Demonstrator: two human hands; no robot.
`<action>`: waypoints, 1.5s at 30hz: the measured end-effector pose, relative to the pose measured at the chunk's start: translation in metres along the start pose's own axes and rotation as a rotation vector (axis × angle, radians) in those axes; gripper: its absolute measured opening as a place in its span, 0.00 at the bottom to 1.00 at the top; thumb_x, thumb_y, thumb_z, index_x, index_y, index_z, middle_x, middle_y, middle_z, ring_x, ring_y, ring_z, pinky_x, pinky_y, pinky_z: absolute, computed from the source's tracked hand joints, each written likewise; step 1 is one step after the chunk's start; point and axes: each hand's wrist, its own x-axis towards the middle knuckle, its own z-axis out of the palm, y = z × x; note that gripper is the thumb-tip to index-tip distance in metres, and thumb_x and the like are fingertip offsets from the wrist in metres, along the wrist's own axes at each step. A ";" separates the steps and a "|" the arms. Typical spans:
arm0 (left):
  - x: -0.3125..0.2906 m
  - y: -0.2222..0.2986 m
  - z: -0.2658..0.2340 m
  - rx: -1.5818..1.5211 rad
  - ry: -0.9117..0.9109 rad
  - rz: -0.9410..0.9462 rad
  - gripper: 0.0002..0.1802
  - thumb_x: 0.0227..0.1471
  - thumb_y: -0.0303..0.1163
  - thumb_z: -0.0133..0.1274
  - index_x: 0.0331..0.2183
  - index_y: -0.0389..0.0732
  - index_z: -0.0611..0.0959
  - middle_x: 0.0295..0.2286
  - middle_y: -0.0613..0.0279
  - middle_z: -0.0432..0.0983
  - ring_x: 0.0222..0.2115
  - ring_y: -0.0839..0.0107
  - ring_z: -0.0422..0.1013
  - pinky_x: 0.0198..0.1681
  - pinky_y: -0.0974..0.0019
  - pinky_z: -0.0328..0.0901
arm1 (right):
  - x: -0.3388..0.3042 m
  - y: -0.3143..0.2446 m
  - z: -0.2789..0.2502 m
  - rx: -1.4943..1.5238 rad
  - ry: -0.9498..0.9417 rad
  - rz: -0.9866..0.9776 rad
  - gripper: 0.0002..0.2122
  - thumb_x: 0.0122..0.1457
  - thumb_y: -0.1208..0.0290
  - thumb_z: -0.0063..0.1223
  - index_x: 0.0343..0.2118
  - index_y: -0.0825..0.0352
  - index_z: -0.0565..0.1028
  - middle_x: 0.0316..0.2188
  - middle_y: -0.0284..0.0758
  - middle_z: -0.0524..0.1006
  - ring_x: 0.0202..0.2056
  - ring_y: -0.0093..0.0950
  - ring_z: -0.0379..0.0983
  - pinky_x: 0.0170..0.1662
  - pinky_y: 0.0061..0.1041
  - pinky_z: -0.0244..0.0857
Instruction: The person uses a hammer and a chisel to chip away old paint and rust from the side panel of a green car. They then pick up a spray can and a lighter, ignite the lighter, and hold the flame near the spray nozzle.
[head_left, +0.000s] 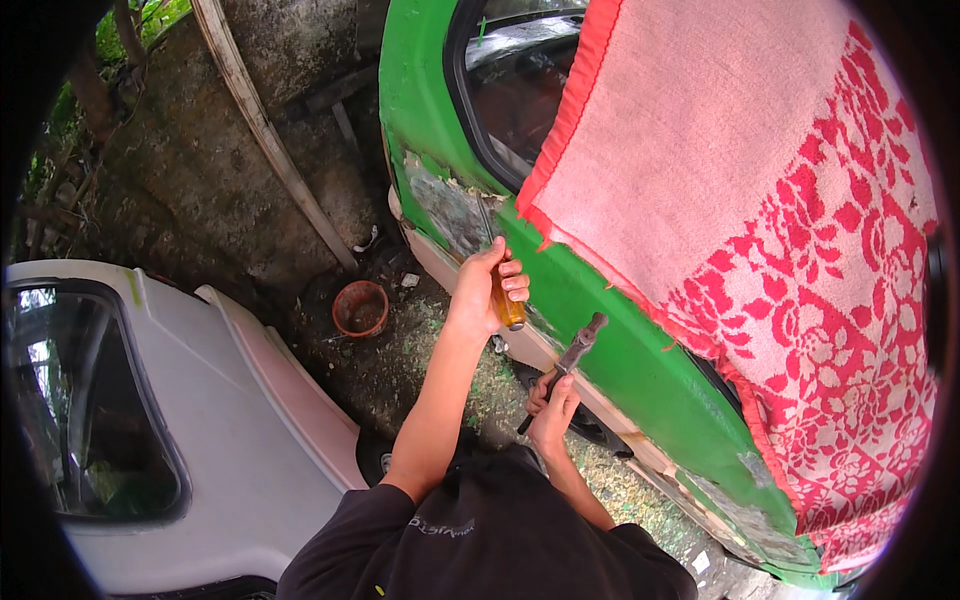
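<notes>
My left hand (480, 290) is wrapped around the amber handle of a screwdriver (511, 312). Its metal shaft points up at a scraped, bare patch (445, 210) on the green car body (640, 375). Lower down and to the right, my right hand (553, 405) grips a hammer (580, 347) by its dark handle. The rusty hammer head is raised just below and right of the screwdriver handle, not touching it. A pink cloth with a red flower pattern (760, 200) hangs over the car's side, beside the dark window (510, 90).
A white car (200, 400) stands close on the left. A small terracotta pot (360, 308) sits on the dirt ground between the cars. A pale wooden plank (270, 140) leans against a mossy stone wall (190, 170). Green flakes litter the ground (400, 350).
</notes>
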 end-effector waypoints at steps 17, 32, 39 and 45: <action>0.000 -0.007 0.008 -0.004 0.047 0.095 0.13 0.64 0.39 0.43 0.30 0.41 0.68 0.18 0.73 0.57 0.16 0.80 0.55 0.17 0.74 0.54 | 0.001 -0.004 -0.009 -0.015 -0.009 -0.008 0.29 0.65 0.43 0.36 0.21 0.68 0.63 0.13 0.25 0.57 0.14 0.13 0.48 0.18 0.17 0.39; 0.005 -0.003 0.005 0.033 0.056 0.055 0.13 0.65 0.38 0.41 0.29 0.44 0.65 0.18 0.71 0.57 0.16 0.78 0.56 0.17 0.72 0.55 | -0.004 0.012 -0.011 -0.029 -0.060 0.003 0.27 0.65 0.46 0.39 0.20 0.67 0.63 0.15 0.25 0.58 0.15 0.14 0.49 0.18 0.18 0.42; 0.004 0.000 0.007 -0.007 0.023 0.052 0.12 0.64 0.37 0.42 0.28 0.43 0.67 0.18 0.72 0.58 0.16 0.79 0.56 0.17 0.73 0.55 | 0.003 0.025 -0.012 -0.233 -0.113 -0.191 0.26 0.65 0.47 0.40 0.22 0.69 0.66 0.15 0.27 0.62 0.16 0.14 0.54 0.19 0.17 0.46; 0.001 -0.001 0.010 0.019 0.025 0.054 0.12 0.64 0.36 0.43 0.29 0.42 0.68 0.18 0.72 0.58 0.16 0.79 0.56 0.17 0.74 0.54 | 0.001 0.024 -0.007 -0.170 -0.121 -0.155 0.26 0.66 0.47 0.40 0.22 0.70 0.66 0.15 0.27 0.63 0.16 0.15 0.55 0.18 0.17 0.47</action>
